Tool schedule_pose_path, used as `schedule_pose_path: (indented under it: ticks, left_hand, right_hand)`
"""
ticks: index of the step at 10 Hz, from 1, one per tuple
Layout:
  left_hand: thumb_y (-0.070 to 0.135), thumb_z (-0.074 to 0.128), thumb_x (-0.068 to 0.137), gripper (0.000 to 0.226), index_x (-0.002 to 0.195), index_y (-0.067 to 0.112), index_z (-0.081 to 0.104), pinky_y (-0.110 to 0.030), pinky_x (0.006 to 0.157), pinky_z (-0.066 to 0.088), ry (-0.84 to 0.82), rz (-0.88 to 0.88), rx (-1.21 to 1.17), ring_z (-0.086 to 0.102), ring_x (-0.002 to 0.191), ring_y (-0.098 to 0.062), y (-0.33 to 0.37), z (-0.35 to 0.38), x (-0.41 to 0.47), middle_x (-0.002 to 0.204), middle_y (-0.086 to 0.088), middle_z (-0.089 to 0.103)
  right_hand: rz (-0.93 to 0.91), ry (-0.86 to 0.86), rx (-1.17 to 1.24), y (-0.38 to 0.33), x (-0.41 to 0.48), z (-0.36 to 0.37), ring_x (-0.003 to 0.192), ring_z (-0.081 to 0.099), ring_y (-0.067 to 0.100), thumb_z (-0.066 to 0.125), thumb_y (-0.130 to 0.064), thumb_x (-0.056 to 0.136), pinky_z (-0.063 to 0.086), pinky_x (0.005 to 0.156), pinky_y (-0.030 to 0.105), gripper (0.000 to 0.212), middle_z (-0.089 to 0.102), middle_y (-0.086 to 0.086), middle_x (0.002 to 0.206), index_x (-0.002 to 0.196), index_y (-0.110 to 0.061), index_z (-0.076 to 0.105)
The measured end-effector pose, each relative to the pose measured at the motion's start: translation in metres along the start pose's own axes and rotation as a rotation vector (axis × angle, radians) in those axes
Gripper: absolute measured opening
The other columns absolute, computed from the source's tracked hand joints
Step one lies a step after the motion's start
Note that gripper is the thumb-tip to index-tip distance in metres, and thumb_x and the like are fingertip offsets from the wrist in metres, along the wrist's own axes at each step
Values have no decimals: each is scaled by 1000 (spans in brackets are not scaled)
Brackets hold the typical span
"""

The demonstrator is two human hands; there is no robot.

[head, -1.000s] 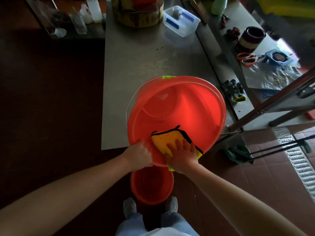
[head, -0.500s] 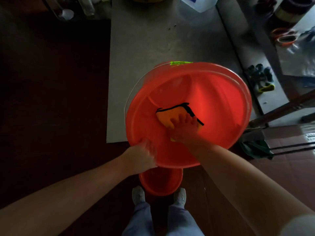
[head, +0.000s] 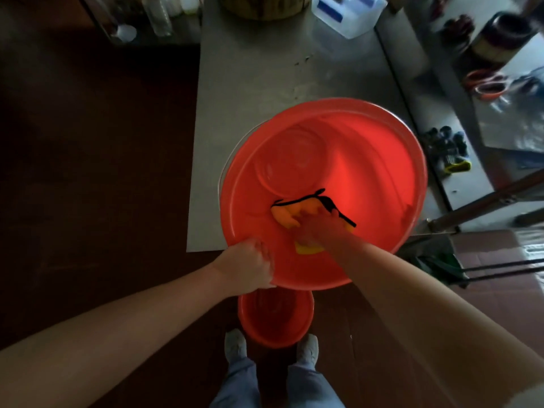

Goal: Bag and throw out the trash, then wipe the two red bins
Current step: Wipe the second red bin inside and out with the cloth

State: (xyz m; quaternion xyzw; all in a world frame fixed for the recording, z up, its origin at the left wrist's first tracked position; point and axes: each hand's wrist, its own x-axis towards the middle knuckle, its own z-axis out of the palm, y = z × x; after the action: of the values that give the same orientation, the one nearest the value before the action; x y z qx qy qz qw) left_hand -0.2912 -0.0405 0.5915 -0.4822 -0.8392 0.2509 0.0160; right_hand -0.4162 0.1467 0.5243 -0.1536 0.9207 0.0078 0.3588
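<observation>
At near edge of metal table [head: 250, 83], large red bin [head: 368, 172] tilted with its opening facing the person. Left hand [head: 248, 267] grips the bin's near-left rim, fingers curled over the edge. Right hand [head: 319, 228] is inside the bin, fingers laid fairly flat and slightly spread, pressing a yellow cloth [head: 284, 214] with black trim against the inner wall just below the bin's base; hand a bit blurred. Small red bin [head: 275, 322] stands on the dark floor directly under the big one, just ahead of the person's shoes [head: 235, 346].
</observation>
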Motion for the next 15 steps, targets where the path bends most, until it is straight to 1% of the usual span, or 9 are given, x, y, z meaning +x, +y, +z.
schedule_pose_path:
  ticks: [1,3,6,7,9,10,11,13,15]
  left_hand:
    - [68,28,98,68,86,19,73,-32,77,56,-27,9,-40,69,72,-20,-6,-4,-2,83,-2,73]
    - [65,26,101,66,94,17,70,-37,81,51,-87,21,-119,68,82,-25,-18,-5,1,92,-6,72]
    - [62,26,103,62,94,19,70,-34,79,53,-27,75,-96,68,79,-22,-9,7,0,89,-2,73]
    - [63,28,102,60,90,24,73,-31,78,56,20,93,-51,69,77,-18,-4,11,-4,87,3,74]
    - [70,38,96,60,70,26,69,-26,65,53,86,5,-34,63,60,-15,-5,11,2,69,5,69]
    - [69,37,97,61,75,24,71,-28,68,54,94,-14,-87,65,64,-17,-1,16,6,72,3,70]
    - [71,40,95,61,75,23,71,-28,66,54,28,-9,-111,65,63,-17,-4,11,4,72,3,70]
    - [72,30,97,67,88,20,71,-31,73,54,-108,-5,-93,68,74,-21,-14,4,-3,84,-2,73]
    - [66,28,101,64,100,17,68,-37,84,47,-214,-14,-135,69,87,-26,-25,2,-11,98,-6,73]
  right_hand:
    - [28,-5,-152,-6,-27,7,155,7,35,32,-60,94,3,118,66,67,15,-12,168,158,-43,20]
    - [32,-50,-172,-6,-86,8,154,3,37,11,-68,91,1,116,68,70,11,-13,168,157,-45,15]
    - [25,19,-102,-8,-56,19,154,4,37,22,-62,97,2,118,67,63,12,-13,168,157,-44,19]
    - [-14,106,-60,-5,-28,24,151,15,37,32,-60,94,12,117,66,63,22,-4,165,154,-40,30]
    - [2,182,53,-6,24,7,146,23,33,40,-64,94,15,118,57,58,34,3,158,146,-40,43]
    - [56,118,-21,-8,36,1,151,16,36,32,-65,99,7,121,60,65,24,1,165,156,-34,32]
    - [96,-19,-87,-14,34,-9,155,5,37,24,-64,102,-2,121,64,68,9,-5,170,162,-32,16]
    - [54,59,-59,-18,-12,-3,152,15,32,33,-57,97,5,120,64,60,25,-4,164,154,-39,33]
    - [-4,-19,-235,-7,-69,-4,155,3,34,14,-67,88,1,120,62,76,12,-8,169,160,-40,13]
